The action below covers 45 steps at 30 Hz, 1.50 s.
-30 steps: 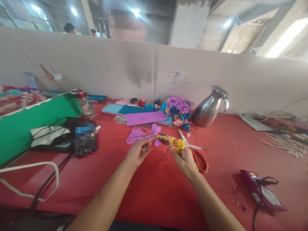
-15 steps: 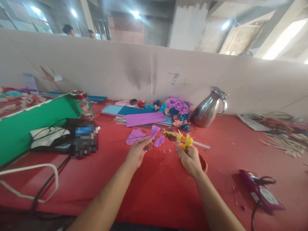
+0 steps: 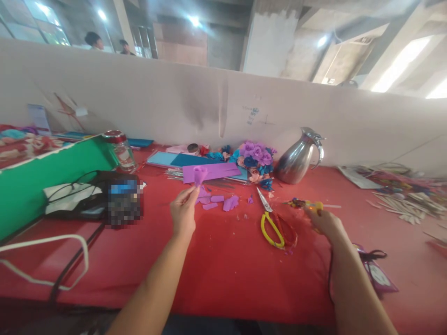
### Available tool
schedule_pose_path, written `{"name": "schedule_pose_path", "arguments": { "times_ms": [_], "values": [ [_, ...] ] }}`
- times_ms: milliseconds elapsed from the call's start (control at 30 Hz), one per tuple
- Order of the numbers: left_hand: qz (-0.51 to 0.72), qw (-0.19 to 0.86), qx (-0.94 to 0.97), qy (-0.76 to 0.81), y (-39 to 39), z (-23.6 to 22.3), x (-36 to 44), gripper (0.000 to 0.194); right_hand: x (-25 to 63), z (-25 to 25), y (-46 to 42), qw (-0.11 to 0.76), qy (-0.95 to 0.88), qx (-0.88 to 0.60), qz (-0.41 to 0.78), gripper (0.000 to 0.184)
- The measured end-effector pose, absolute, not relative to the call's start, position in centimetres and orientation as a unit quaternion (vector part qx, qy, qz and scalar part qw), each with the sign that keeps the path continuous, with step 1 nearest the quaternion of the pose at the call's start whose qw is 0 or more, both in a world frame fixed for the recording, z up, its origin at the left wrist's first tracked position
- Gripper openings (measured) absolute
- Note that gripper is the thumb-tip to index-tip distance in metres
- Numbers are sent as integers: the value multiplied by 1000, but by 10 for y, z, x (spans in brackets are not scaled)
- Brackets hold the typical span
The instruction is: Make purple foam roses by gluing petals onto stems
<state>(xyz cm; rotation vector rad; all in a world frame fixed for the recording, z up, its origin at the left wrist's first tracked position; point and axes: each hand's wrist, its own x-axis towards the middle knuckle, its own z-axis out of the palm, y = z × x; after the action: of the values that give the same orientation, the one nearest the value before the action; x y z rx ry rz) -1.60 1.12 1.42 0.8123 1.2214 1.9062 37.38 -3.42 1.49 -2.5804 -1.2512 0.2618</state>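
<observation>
The person's left hand pinches the base of a purple paper flower, upright above the red table. The right hand, well apart, is wrapped round a yellow glue gun. Between the hands lie scissors and loose purple petals.

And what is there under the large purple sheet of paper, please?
Under the purple sheet there are blue sheets, showing beyond its back edge and right end. Thin wires show at its left edge. What its middle covers cannot be seen.
</observation>
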Motion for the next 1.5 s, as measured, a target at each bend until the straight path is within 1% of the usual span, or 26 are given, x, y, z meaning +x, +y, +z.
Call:
{"name": "schedule_pose_path", "arguments": {
  "times_ms": [67,100,167,200,267,333,367,533,667,733,800,833,900,1000,1033,1100,1167,1233,1367,1500],
  "values": [
    [760,311,305,482,13,15,-23,29,364,23,-36,68,-412,-908,33,54],
    [765,297,299,486,14,14,-26,29,352,28,-36,66,-419,-906,0,51],
    [771,284,284,494,16,14,-31,30,316,38,-33,121,-489,-863,-44,39],
    [773,281,275,498,16,13,-32,31,292,42,-29,156,-548,-821,-42,34],
    [775,273,260,507,19,12,-34,33,239,45,-16,217,-687,-694,16,26],
    [777,266,249,513,21,10,-36,34,187,43,3,233,-775,-580,93,22],
    [778,265,245,514,22,9,-37,34,165,40,14,232,-791,-554,116,22],
    [782,250,234,521,22,8,-43,29,89,29,52,202,-813,-532,123,24],
    [794,238,200,523,22,8,-48,29,64,24,43,172,-835,-511,106,29],
    [791,237,196,529,22,8,-48,29,59,20,34,158,-846,-502,83,24],
    [786,242,201,532,22,8,-47,29,57,14,28,162,-849,-498,72,17],
    [785,247,202,532,22,8,-47,29,57,11,27,171,-843,-504,74,17],
    [785,258,196,528,21,9,-46,28,57,5,32,224,-807,-532,124,18],
    [785,283,183,521,19,13,-44,26,62,-1,45,370,-681,-564,284,12],
    [782,294,182,519,19,14,-44,26,65,-2,49,406,-644,-560,327,13],
    [772,324,186,514,18,16,-41,25,72,-2,54,442,-606,-549,368,21],
    [758,370,195,500,17,18,-38,25,81,1,53,463,-588,-541,384,30],
    [736,427,208,483,15,17,-32,27,91,5,45,494,-560,-531,400,33],
    [686,500,263,458,11,14,-18,26,113,11,19,574,-455,-494,468,32],
    [642,517,331,458,4,11,-6,23,128,16,2,627,-380,-466,496,31]
  ]
}}
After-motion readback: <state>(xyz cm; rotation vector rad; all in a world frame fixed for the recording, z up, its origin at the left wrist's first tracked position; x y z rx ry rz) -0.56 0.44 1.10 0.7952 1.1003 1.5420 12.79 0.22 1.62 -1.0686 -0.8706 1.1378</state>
